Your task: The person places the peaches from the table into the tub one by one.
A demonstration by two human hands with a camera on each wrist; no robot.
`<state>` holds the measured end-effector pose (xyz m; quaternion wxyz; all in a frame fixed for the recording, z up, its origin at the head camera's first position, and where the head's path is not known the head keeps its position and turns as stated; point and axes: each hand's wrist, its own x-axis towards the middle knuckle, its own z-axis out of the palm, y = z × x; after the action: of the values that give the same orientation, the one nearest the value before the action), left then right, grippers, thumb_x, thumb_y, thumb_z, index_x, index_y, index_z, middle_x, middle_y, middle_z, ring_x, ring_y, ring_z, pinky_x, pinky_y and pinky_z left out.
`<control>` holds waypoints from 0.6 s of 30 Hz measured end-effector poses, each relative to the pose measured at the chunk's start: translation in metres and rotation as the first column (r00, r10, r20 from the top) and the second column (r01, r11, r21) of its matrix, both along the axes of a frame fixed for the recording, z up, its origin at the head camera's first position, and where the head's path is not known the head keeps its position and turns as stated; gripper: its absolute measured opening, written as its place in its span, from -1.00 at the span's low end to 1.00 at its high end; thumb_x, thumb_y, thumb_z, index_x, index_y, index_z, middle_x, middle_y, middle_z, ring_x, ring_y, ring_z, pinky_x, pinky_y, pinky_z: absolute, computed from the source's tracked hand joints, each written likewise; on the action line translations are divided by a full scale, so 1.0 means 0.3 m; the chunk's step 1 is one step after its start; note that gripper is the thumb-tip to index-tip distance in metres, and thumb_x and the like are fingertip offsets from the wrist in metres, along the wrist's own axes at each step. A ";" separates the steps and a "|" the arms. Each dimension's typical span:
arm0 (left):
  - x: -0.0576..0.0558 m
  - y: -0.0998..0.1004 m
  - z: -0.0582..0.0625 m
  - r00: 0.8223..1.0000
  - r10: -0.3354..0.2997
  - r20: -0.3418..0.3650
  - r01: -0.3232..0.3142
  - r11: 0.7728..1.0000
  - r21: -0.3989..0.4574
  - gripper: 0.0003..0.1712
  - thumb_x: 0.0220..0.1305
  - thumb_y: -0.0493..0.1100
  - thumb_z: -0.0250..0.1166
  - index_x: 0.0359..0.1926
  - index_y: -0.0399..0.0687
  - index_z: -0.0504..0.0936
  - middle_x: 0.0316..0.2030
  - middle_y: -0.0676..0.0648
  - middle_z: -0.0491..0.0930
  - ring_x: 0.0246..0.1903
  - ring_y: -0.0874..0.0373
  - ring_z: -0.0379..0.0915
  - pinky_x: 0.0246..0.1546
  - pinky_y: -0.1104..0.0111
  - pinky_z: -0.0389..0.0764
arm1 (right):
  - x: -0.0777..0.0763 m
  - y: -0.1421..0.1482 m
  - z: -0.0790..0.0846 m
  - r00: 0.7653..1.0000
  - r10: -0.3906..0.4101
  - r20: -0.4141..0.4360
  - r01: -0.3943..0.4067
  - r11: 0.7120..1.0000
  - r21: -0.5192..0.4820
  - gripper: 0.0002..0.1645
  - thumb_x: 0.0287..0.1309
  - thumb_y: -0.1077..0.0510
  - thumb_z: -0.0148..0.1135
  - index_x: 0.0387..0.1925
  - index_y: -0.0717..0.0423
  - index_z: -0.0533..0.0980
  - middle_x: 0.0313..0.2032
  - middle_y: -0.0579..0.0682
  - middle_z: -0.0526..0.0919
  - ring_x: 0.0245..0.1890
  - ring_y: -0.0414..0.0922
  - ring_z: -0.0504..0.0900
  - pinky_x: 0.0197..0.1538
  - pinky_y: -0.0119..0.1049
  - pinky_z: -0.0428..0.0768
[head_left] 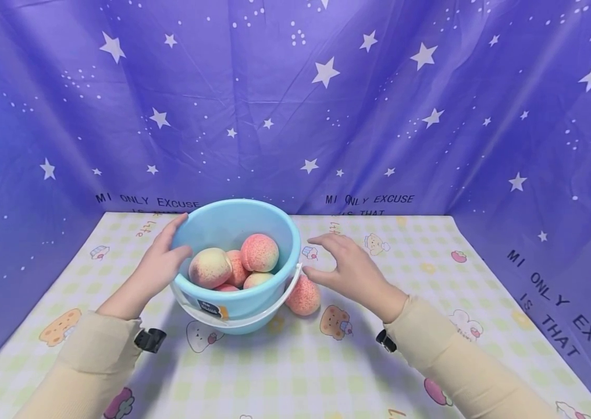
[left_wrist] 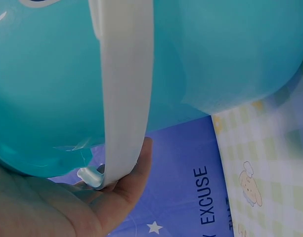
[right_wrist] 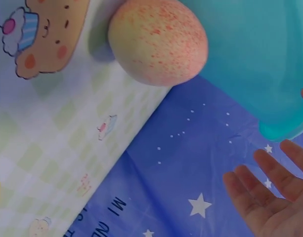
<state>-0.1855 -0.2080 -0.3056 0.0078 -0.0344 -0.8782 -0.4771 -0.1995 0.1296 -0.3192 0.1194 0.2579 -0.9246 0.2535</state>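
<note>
A light blue bucket [head_left: 238, 311] with a white handle [head_left: 259, 319] holds several pink and cream peaches [head_left: 260, 253]. My left hand [head_left: 158, 262] grips its left rim, thumb over the edge and fingers against the outside. In the left wrist view, the fingers are behind the handle's hinge end. To the right of the bucket, my right hand [head_left: 350, 270] is spread with fingers and thumb apart, holding nothing. One more peach [head_left: 304, 297] rests on the table against or close to the bucket's right side; the right wrist view shows this peach [right_wrist: 158, 42] below the hand.
The table [head_left: 395, 361] has a green-and-white checked cloth with cartoon prints. Purple curtains [head_left: 285, 105] with white stars enclose the back and both sides. Dark bands [head_left: 150, 340] are strapped on both wrists.
</note>
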 end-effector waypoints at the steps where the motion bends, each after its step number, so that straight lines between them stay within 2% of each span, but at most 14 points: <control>1: 0.000 0.000 0.000 1.000 0.000 0.001 0.000 1.000 0.001 -0.08 0.26 -0.30 -0.01 0.57 -0.19 -0.21 0.54 -0.38 -0.16 0.47 -0.43 -0.12 0.45 -0.27 -0.02 | 0.001 0.000 -0.005 1.000 -0.003 0.006 0.003 1.000 0.002 -0.34 0.07 -0.13 0.39 0.17 0.08 0.55 0.15 0.05 0.63 0.24 0.07 0.53 0.30 0.05 0.50; 18: -0.002 0.000 0.002 1.000 0.003 -0.002 -0.003 1.000 0.006 -0.07 0.25 -0.31 -0.01 0.57 -0.18 -0.20 0.54 -0.36 -0.15 0.48 -0.41 -0.12 0.46 -0.26 -0.04 | 0.008 -0.020 -0.079 1.000 0.021 0.015 -0.021 1.000 -0.009 -0.42 0.09 -0.06 0.35 0.13 0.09 0.58 0.11 0.04 0.67 0.19 0.07 0.58 0.27 0.02 0.54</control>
<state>-0.1859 -0.2081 -0.3051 0.0094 -0.0333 -0.8768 -0.4796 -0.1971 0.1236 -0.3429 0.1110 0.2654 -0.9216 0.2608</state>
